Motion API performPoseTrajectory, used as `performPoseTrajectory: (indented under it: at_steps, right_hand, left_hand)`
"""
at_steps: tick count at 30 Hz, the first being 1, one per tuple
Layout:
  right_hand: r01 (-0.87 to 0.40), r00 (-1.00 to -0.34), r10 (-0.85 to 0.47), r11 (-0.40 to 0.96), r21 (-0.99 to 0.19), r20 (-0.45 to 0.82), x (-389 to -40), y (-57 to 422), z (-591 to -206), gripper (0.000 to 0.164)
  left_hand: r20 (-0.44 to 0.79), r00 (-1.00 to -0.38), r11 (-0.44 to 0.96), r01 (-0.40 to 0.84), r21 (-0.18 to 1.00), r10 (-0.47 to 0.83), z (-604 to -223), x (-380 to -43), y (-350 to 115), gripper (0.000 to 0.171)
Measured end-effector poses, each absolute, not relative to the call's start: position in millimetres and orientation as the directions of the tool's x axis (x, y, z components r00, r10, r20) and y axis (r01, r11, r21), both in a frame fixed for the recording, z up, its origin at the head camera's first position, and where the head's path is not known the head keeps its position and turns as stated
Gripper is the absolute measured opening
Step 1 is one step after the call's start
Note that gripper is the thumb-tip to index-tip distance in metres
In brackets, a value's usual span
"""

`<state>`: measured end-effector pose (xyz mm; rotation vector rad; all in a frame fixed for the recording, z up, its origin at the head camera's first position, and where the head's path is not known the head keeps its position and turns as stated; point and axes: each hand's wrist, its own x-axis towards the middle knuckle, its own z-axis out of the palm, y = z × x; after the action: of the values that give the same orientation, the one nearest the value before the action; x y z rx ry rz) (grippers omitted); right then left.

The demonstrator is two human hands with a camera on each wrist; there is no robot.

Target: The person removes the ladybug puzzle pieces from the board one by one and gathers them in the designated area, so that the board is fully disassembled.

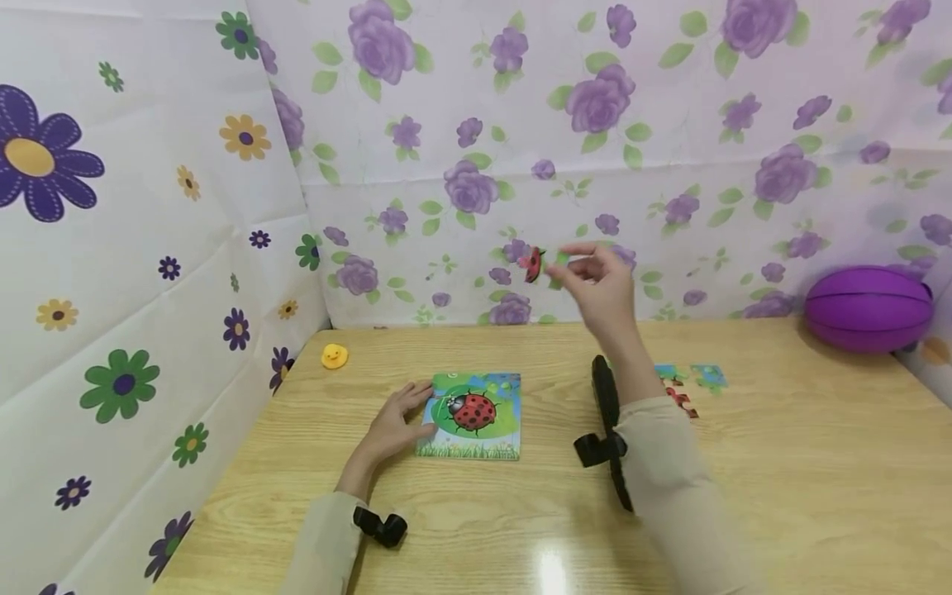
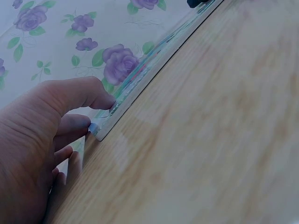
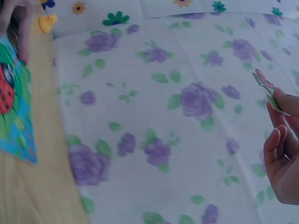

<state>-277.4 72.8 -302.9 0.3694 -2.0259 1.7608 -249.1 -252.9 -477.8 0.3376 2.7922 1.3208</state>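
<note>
A square ladybug puzzle board (image 1: 506, 446) lies flat on the wooden table, its picture facing up. My left hand (image 1: 394, 426) rests at the board's left edge, fingers extended along it and thumb on the surface. In the left wrist view the fingertips touch the corner of the board (image 2: 145, 77). Raised well above the table, my right hand (image 1: 604, 289) pinches a red and green puzzle piece (image 1: 534, 264) between thumb and fingers. The right wrist view shows this piece thin and nearly edge-on, part of it covered by the fingertips.
Several loose puzzle pieces (image 1: 708, 377) lie on the table right of my right forearm. A yellow toy duck (image 1: 335, 356) sits at the back left. A purple ball (image 1: 868, 308) is at the back right. Flowered cloth (image 1: 461, 124) hangs behind the table.
</note>
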Motion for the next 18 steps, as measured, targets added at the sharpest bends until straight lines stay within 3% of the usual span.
performPoseTrajectory:
  at_steps: [6, 18]
  right_hand:
    - [-0.449, -0.880, 0.080, 0.182, -0.875, 0.469, -282, 117, -294, 0.027]
    - [-0.285, -0.935, 0.046, 0.496, -0.820, 0.352, -287, 221, -339, 0.033]
  left_hand:
    - [0.065, -0.976, 0.603, 0.181, 0.777, 0.209, -477, -250, -253, 0.071]
    - [0.073, -0.976, 0.603, 0.186, 0.776, 0.207, -479, -249, -253, 0.070]
